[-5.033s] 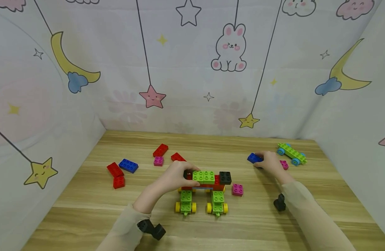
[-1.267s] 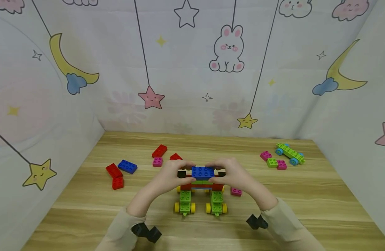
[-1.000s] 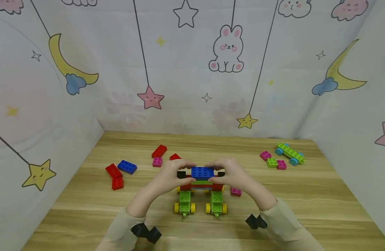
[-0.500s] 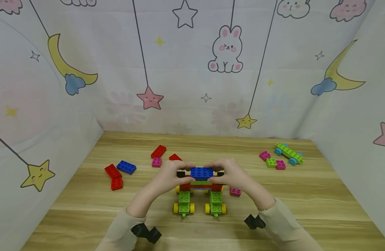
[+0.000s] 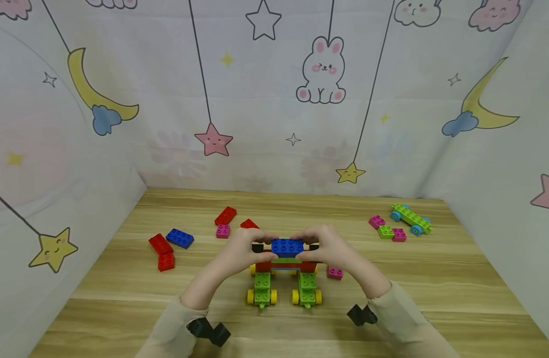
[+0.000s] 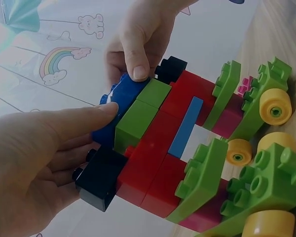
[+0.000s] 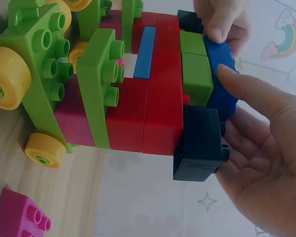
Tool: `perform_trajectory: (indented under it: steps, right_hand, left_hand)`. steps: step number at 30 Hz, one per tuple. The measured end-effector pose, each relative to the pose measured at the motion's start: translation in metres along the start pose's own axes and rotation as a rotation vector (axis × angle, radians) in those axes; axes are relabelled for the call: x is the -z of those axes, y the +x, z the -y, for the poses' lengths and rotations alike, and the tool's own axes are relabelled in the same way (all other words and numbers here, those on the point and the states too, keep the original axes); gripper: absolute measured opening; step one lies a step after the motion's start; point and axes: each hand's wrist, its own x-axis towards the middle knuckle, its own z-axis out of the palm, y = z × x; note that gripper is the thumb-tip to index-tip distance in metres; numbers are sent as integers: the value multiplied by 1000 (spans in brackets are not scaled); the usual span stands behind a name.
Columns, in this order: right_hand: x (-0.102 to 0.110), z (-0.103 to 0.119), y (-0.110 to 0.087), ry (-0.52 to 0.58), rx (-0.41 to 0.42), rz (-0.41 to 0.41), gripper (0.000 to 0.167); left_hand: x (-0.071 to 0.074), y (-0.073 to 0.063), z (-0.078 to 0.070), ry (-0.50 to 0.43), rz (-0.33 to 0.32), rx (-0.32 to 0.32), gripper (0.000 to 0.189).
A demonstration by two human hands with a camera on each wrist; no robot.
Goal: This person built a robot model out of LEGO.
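Observation:
A blue eight-stud brick (image 5: 287, 247) sits on top of the toy-brick build in the middle of the table. My left hand (image 5: 245, 252) pinches its left end between thumb and fingers, and my right hand (image 5: 333, 249) pinches the right end the same way. Under it, in the left wrist view, are two green bricks (image 6: 135, 126) on a long red layer (image 6: 148, 153). A black brick (image 7: 200, 143) flanks the green ones at each end. Below stand two green wheeled bases (image 5: 262, 294) with yellow wheels. My fingers hide parts of the black bricks in the head view.
Loose red bricks (image 5: 160, 244) and another blue brick (image 5: 180, 238) lie at left. A pink brick (image 5: 222, 231) is near red ones at back. Just right of the build lies a pink brick (image 5: 334, 272). Back right holds a blue-wheeled green base (image 5: 411, 219) and a green brick (image 5: 385, 232).
Since five seconds ago, my right hand has brought the blue brick from the back right onto the build, and my left hand has taken its other end. Over the last second both hands barely move.

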Motion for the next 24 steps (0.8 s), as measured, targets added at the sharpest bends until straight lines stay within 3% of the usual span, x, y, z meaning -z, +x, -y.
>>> perform_trajectory:
  steps: [24]
  right_hand:
    - [-5,-5,-2,41,-26,-20,37]
  left_hand:
    - [1,2,1,20,8,21,35]
